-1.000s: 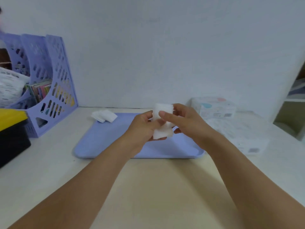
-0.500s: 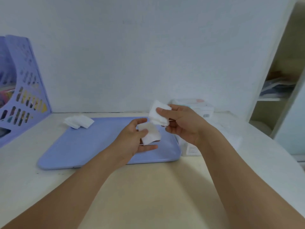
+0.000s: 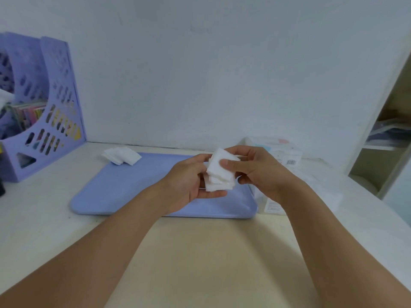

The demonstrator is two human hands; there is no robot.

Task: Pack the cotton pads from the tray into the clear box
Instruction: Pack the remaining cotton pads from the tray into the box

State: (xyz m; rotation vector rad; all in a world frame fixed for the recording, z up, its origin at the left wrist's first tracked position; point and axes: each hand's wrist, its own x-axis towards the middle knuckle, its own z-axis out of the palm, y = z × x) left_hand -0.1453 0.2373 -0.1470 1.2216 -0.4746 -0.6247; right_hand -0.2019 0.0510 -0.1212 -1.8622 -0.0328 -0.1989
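While my right hand pinches the small stack of white square cotton pads between thumb and curled fingers, my left hand cups the same stack from below and behind, its fingers curled under the lowest pads. So both grips are closed on the one stack, which is held in the air above the right half of the flat, pale blue plastic tray. The pads in the stack are fanned slightly, their edges not lined up.

A second little heap of loose white cotton pads lies at the tray's far left corner, partly over its rim and well apart from my hands. Just beside the tray's right edge stands the clear plastic box, mostly hidden behind my right wrist; I cannot tell what it contains. Behind it, near the wall, sits a white packet with pastel print and a barcode. All of this rests on the pale beige worktop. At the far left stands a lilac perforated file rack holding colourful booklets.
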